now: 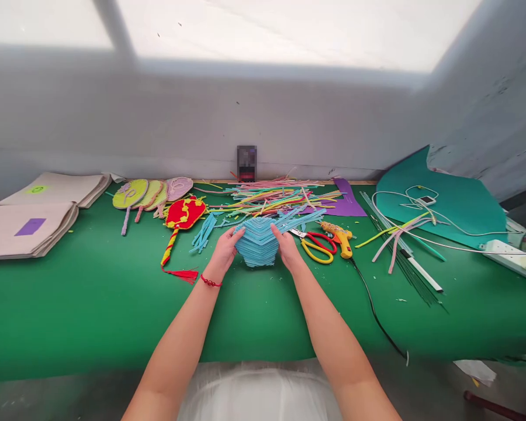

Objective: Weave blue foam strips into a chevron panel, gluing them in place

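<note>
Between my two hands is a light blue panel of pipe cleaners (258,245), laid in V-shaped rows with a stepped lower edge. My left hand (225,248) grips its left side, thumb on top and the other fingers hidden beneath. On the opposite side my right hand (286,245) pinches the edge in the same way. Cut blue pipe cleaners (205,232) lie left of the panel, and longer blue ones (302,217) lie behind my right hand. Scissors (319,245) with red and yellow handles rest to the right, beside a yellow glue gun (342,240).
A red and yellow fan (184,213) with a tassel and several paler fans (131,194) lie left. Colourful pipe cleaners (272,196) spread behind. Paper stacks (30,228) sit far left; teal sheet (442,199), cables and a power strip (508,254) are right. A black cord (372,307) trails forward.
</note>
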The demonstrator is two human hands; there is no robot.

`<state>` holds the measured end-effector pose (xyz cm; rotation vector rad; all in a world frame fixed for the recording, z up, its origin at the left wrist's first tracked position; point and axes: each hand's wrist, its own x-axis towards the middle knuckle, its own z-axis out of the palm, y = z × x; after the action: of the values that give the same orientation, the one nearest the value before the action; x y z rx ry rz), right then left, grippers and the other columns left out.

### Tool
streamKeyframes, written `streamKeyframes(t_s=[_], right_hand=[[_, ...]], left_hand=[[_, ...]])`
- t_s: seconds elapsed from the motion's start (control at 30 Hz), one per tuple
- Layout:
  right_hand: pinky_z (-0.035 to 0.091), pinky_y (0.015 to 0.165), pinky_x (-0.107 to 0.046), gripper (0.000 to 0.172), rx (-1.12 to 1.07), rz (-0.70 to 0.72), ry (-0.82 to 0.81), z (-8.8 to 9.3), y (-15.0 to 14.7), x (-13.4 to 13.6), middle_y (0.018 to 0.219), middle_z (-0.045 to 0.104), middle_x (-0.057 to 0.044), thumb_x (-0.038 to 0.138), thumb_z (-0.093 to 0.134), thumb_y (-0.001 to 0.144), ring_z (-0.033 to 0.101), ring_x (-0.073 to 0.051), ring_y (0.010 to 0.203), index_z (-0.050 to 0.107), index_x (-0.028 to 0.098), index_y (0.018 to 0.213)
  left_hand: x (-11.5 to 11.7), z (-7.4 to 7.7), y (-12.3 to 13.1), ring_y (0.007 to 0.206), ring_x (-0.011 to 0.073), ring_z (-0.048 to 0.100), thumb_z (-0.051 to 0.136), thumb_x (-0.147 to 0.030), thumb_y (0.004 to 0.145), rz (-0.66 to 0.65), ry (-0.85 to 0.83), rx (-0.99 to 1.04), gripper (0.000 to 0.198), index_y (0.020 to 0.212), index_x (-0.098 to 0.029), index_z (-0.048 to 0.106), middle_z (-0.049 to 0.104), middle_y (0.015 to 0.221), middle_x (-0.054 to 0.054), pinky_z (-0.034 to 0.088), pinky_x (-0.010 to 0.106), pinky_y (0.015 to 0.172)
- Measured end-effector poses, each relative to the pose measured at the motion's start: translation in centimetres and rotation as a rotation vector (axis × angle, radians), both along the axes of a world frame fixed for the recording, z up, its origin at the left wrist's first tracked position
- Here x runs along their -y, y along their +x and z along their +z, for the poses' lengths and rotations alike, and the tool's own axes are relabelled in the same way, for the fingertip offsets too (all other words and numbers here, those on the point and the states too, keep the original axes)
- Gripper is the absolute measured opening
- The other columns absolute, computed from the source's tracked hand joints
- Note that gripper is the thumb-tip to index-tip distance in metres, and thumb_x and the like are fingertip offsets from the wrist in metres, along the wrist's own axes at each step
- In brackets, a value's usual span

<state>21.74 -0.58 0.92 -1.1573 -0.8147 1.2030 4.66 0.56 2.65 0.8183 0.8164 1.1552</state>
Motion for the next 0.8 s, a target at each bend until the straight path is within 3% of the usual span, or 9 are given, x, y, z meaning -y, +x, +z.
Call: streamKeyframes(t_s=[0.1, 0.17, 0.3, 0.4, 0.47, 0.57, 0.7, 0.8], right_hand=[[0.054, 0.086, -0.039, 0.041, -0.123, 0.006, -0.035, -0.1, -0.1, 0.1, 0.083, 0.073, -0.003, 0.049, 0.077, 0.061, 0.067, -0.024, 0.091, 0.067, 0.019, 0.087], [0.052, 0.091, -0.040, 0.042, -0.187, -0.018, -0.003, 0.1, 0.1, 0.1, 0.090, 0.073, -0.003, 0.046, 0.077, 0.063, 0.066, -0.024, 0.097, 0.067, 0.020, 0.094], [0.050, 0.097, -0.041, 0.044, -0.258, -0.065, 0.010, 0.4, 0.5, -0.1, 0.096, 0.073, -0.003, 0.043, 0.077, 0.063, 0.063, -0.024, 0.106, 0.066, 0.020, 0.099], [0.050, 0.098, -0.042, 0.044, -0.266, -0.081, 0.014, 0.6, 0.6, -0.1, 0.097, 0.072, -0.003, 0.043, 0.076, 0.064, 0.061, -0.024, 0.109, 0.066, 0.021, 0.101], [0.049, 0.099, -0.042, 0.043, -0.267, -0.085, 0.020, 0.7, 0.6, 0.0, 0.099, 0.072, -0.003, 0.042, 0.076, 0.065, 0.060, -0.024, 0.111, 0.066, 0.020, 0.100], [0.048, 0.101, -0.041, 0.041, -0.286, -0.101, 0.031, 0.9, 0.4, 0.1, 0.103, 0.071, -0.003, 0.042, 0.077, 0.064, 0.060, -0.024, 0.112, 0.066, 0.020, 0.097], [0.046, 0.102, -0.041, 0.041, -0.286, -0.128, 0.050, 0.9, 0.3, 0.0, 0.105, 0.071, -0.003, 0.042, 0.077, 0.063, 0.059, -0.023, 0.112, 0.066, 0.020, 0.095], [0.046, 0.102, -0.041, 0.041, -0.274, -0.124, 0.056, 0.7, 0.2, -0.1, 0.106, 0.070, -0.003, 0.043, 0.077, 0.063, 0.059, -0.023, 0.113, 0.066, 0.020, 0.095]], left_hand=[[-0.2, 0.0, -0.1, 0.084, 0.0190, 0.066, 0.071, -0.044, 0.072, 0.008, 0.038, -0.090, 0.039, 0.097, -0.014, 0.068, 0.071, 0.098, 0.010, 0.051, 0.026, 0.069], [-0.6, 0.1, -0.7, 0.083, 0.0177, 0.067, 0.062, -0.045, 0.079, 0.117, 0.035, -0.151, 0.037, 0.101, -0.014, 0.065, 0.069, 0.108, 0.011, 0.051, 0.024, 0.066], [-1.5, -0.3, -2.6, 0.071, 0.0151, 0.068, 0.054, -0.027, 0.084, 0.443, 0.006, -0.297, 0.035, 0.118, -0.019, 0.054, 0.056, 0.130, 0.012, 0.049, 0.024, 0.055], [-1.8, -0.8, -3.1, 0.081, 0.0175, 0.068, 0.060, -0.015, 0.076, 0.504, 0.009, -0.405, 0.050, 0.124, -0.023, 0.051, 0.045, 0.141, 0.011, 0.049, 0.024, 0.058], [-1.8, -1.0, -2.7, 0.105, 0.0228, 0.062, 0.066, -0.017, 0.073, 0.478, 0.058, -0.441, 0.052, 0.123, -0.025, 0.054, 0.043, 0.143, 0.009, 0.051, 0.027, 0.073], [-1.2, -0.9, -1.2, 0.123, 0.0246, 0.049, 0.062, -0.039, 0.080, 0.354, 0.126, -0.354, 0.041, 0.118, -0.022, 0.059, 0.054, 0.134, 0.010, 0.045, 0.032, 0.092], [0.0, -0.3, 0.7, 0.107, 0.0255, 0.060, 0.047, -0.067, 0.079, 0.016, 0.078, -0.083, 0.062, 0.111, -0.016, 0.063, 0.066, 0.113, 0.014, 0.047, 0.036, 0.087], [0.9, 0.0, 1.4, 0.098, 0.0243, 0.063, 0.058, -0.065, 0.073, -0.037, 0.086, -0.043, 0.058, 0.098, -0.014, 0.067, 0.070, 0.101, 0.012, 0.049, 0.034, 0.081]])
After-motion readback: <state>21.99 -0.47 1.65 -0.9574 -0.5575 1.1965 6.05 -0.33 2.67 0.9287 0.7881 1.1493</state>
